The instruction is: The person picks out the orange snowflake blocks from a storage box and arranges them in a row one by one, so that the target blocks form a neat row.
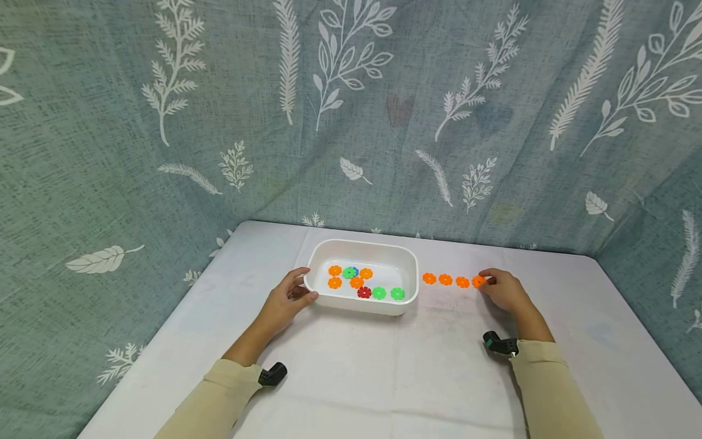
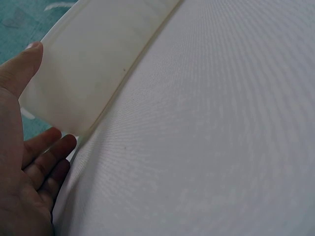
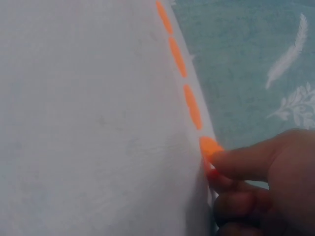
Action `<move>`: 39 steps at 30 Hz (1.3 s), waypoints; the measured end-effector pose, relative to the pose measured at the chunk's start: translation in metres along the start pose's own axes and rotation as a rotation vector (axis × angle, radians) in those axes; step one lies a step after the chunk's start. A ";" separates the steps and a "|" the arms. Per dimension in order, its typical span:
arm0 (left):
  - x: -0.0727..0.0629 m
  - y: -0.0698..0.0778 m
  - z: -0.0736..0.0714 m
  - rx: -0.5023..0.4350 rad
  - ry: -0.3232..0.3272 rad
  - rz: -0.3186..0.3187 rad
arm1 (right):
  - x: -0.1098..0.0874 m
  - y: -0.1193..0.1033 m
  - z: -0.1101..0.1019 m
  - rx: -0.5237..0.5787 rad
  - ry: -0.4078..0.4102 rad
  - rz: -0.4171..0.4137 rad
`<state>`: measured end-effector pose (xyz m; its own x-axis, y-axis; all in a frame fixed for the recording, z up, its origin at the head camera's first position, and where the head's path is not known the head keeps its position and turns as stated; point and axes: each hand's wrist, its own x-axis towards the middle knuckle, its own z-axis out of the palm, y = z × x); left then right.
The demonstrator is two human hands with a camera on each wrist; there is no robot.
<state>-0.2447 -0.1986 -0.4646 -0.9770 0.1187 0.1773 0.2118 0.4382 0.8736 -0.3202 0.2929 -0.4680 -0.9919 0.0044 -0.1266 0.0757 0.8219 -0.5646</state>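
A white rectangular plastic tub stands on the table with notched round plastic discs inside: several orange, two green, one red, plus a green one partly covering a blue one. My left hand holds the tub's left end, thumb on the near side and fingers around the end; the left wrist view shows that thumb against the wall. To the right of the tub, three orange discs lie in a row. At the row's right end my right hand pinches another orange disc between thumb and fingers.
A white cloth covers the table. Behind it hangs a green-blue curtain with white leaf prints, close to the table's far edge. A dark wrist camera is strapped to the left wrist, another to the right.
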 end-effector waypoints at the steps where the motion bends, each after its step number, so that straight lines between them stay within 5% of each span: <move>1: 0.000 0.001 0.000 -0.002 0.000 0.002 | 0.000 0.000 0.000 -0.008 0.002 0.003; 12: -0.001 0.004 0.001 -0.006 -0.004 -0.002 | -0.001 0.000 -0.001 -0.045 0.011 0.044; 21: 0.014 -0.034 0.005 -0.037 0.008 -0.002 | 0.000 -0.001 -0.001 -0.052 0.003 0.036; 39: 0.013 -0.038 0.005 -0.034 0.012 -0.005 | 0.001 0.000 -0.002 -0.060 -0.012 0.018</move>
<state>-0.2655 -0.2089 -0.4975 -0.9782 0.1063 0.1782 0.2064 0.4079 0.8894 -0.3217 0.2940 -0.4665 -0.9892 0.0131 -0.1458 0.0868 0.8545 -0.5121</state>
